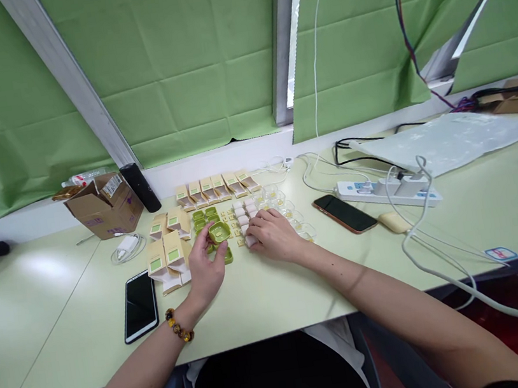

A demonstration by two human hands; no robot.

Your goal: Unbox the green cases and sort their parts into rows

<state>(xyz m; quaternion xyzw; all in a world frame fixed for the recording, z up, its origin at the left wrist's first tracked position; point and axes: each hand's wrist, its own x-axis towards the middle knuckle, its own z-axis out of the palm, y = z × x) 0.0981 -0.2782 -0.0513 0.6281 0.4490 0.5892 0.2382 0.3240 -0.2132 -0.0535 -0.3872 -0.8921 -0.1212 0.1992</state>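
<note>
My left hand [207, 267] holds a small green square container [219, 232] tilted between thumb and fingers, its open side facing me. Under and behind it, several more green containers [199, 216] sit in rows. My right hand [272, 236] is over the rows of small pale pink blocks [239, 212], its fingers closed round the nearest one. Small yellowish pieces [230, 216] lie between the green containers and the blocks. To the right of the blocks stand several clear plastic cups [307, 231]. Cream boxes with open flaps [175, 249] stand left of my left hand.
More cream boxes [209, 192] line the back. A black-screened phone [139, 306] lies at left, another phone [344, 213] at right. Farther right are a white power strip [387, 193], loose cables and a plastic sheet [449, 140]. A cardboard box [105, 209] stands at back left.
</note>
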